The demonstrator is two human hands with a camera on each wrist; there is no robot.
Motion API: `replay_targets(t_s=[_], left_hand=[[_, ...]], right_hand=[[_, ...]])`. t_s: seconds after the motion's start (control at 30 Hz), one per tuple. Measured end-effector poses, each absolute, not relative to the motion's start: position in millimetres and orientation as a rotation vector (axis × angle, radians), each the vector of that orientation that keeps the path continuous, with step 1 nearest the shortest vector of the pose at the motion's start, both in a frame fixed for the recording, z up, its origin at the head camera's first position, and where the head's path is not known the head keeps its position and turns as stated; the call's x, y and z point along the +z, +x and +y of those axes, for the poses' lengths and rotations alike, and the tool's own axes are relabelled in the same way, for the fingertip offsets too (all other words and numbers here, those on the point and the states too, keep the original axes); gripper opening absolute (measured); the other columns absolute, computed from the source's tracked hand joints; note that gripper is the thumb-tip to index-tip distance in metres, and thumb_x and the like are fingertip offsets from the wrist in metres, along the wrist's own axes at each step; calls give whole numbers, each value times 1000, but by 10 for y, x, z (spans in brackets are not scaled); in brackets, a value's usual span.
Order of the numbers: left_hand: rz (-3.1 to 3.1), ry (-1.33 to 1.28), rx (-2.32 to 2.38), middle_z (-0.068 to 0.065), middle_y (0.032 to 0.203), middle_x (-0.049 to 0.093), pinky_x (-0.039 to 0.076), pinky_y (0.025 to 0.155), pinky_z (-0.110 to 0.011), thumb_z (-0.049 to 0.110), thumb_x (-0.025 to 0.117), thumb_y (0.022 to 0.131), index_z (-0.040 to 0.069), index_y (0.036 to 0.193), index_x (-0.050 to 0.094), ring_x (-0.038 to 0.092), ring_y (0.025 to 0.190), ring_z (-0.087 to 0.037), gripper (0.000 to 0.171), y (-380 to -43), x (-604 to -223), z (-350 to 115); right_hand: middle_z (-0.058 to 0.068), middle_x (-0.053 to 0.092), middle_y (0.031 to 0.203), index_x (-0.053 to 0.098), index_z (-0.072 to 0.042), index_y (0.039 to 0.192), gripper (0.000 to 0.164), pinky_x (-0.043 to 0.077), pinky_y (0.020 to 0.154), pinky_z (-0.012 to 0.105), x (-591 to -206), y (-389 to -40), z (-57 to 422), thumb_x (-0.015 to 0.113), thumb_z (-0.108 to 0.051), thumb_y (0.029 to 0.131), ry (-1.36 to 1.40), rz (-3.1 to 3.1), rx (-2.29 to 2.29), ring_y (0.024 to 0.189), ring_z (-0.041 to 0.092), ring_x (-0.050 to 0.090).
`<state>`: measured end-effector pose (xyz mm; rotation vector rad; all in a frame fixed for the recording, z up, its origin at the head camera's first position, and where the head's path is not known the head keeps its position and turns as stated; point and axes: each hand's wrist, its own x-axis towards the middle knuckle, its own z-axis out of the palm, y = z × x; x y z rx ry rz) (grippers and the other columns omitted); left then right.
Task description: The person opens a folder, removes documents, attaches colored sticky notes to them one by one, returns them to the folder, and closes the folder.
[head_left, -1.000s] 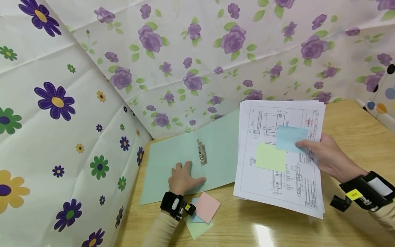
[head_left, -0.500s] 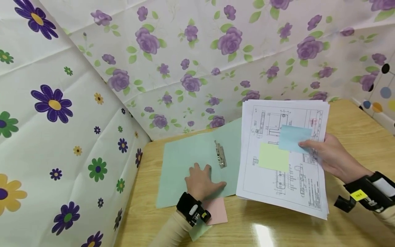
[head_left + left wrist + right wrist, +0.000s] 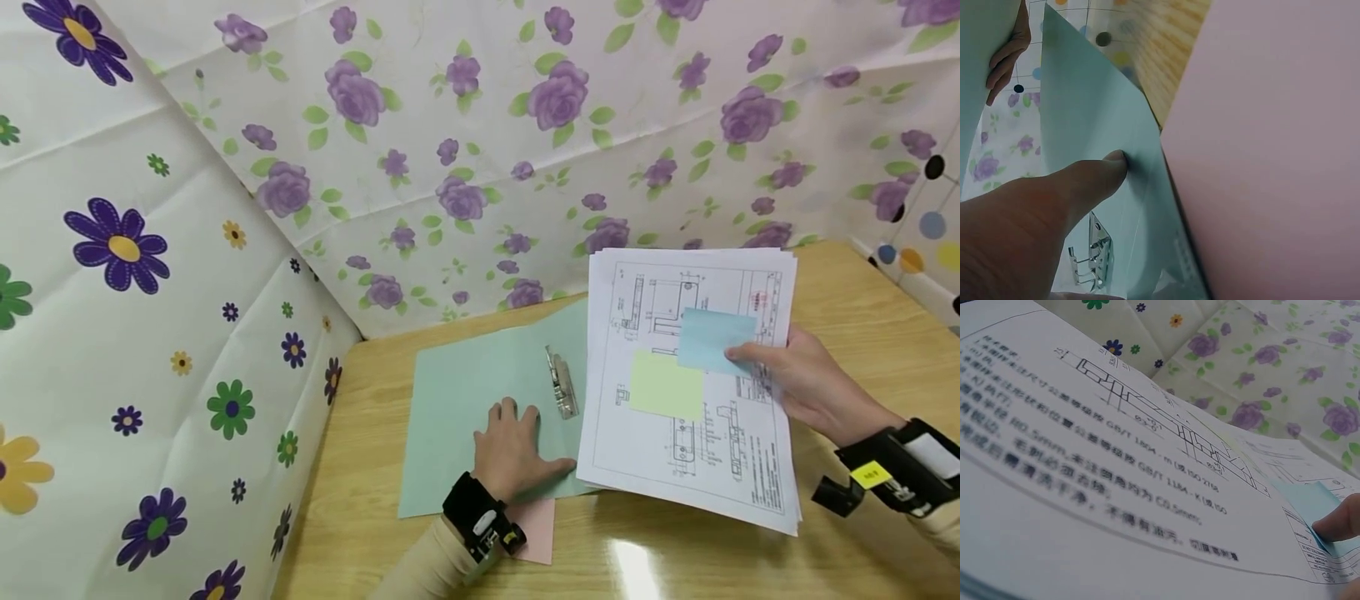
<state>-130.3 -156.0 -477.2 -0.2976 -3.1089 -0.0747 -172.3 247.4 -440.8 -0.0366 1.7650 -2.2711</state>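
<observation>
My left hand (image 3: 513, 454) rests with fingers spread on an open pale green folder (image 3: 450, 400), beside its metal lever clip (image 3: 561, 385). In the left wrist view the thumb (image 3: 1088, 181) lies on the folder near its edge. My right hand (image 3: 821, 387) grips the right edge of a stack of printed drawing sheets (image 3: 622, 458), held tilted, thumb on top. Under that thumb is a blue sticky note (image 3: 705, 329); a light green sticky note (image 3: 666, 387) lies beside it on the top sheet. The stack covers the folder's right part.
A pink paper square (image 3: 536, 537) lies on the wooden table (image 3: 360, 442), partly under the left wrist and the folder's near edge. Floral-patterned sheeting (image 3: 420, 233) stands behind the table and along its left side.
My left hand has slid the folder to the right, so more of it lies behind the sheets and it covers part of the pink square. The right hand holds the stack nearly still.
</observation>
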Motion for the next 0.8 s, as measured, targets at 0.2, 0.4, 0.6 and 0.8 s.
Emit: replay_targets(t_s=[0.2,0.4,0.6,0.8], left_hand=[[-3080,-326,-112,-19,141,61,64,89,-68,80,88,79,14,139,71,62,133,-40,91,-1332,-4812,-1590],[-3103,-332,-169,-19,147,58,62,92,-72,80,88,78,15,142,70,58,138,-41,93,-1363,-4813,-1568],[-3077,-339,-182,-20,143,57,62,86,-73,78,90,77,14,139,70,58,135,-42,92,-1352,-4833,-1595],[-3118,-310,-228,-22,148,56,61,93,-73,74,90,81,11,139,69,56,139,-43,88,-1352,-4839,-1599]], right_hand=[[-31,77,117,25,-36,178,78,72,86,45,-4418,-1928,2484,66,-15,115,-9,2004,-2027,103,5,83],[-33,75,109,14,-22,183,84,71,93,49,-4474,-2125,2477,64,-19,116,5,2084,-1882,102,6,83],[-24,78,110,41,-31,162,57,70,94,50,-4591,-2332,2384,69,-19,113,-26,2015,-1874,104,13,83],[-14,79,110,29,-8,175,76,70,93,52,-4804,-2486,2280,68,-13,110,-7,2036,-1815,103,19,84]])
